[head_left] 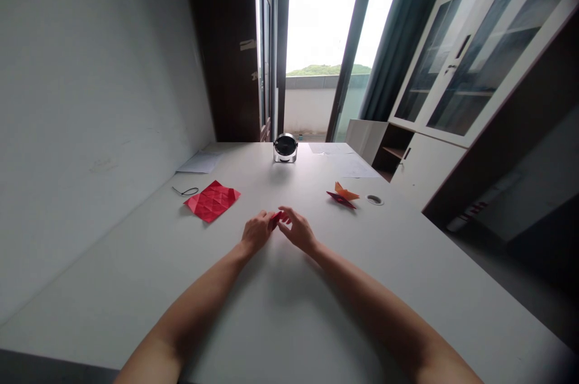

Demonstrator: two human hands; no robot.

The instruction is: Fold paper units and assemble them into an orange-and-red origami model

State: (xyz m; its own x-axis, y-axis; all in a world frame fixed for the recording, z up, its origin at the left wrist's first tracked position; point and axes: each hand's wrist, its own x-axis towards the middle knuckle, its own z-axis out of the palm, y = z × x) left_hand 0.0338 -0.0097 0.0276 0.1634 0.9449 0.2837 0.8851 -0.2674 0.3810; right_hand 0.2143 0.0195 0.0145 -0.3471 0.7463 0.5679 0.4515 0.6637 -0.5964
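Note:
Both my hands meet at the middle of the white table (pixel 289 311). My left hand (pixel 256 232) and my right hand (pixel 296 229) pinch a small folded red paper piece (pixel 275 219) between their fingertips, just above the tabletop. Most of the piece is hidden by my fingers. A creased red paper sheet (pixel 212 200) lies flat to the left of my hands. To the right rest two folded paper shapes, an orange one (pixel 346 192) on a dark red one (pixel 340 199).
A small round black-and-silver fan (pixel 285 148) stands at the far middle of the table. White papers (pixel 201 162) lie at the far left, more papers (pixel 348 166) at the far right. A black loop (pixel 186 192) lies near the wall. A cable hole (pixel 375 199) sits at the right.

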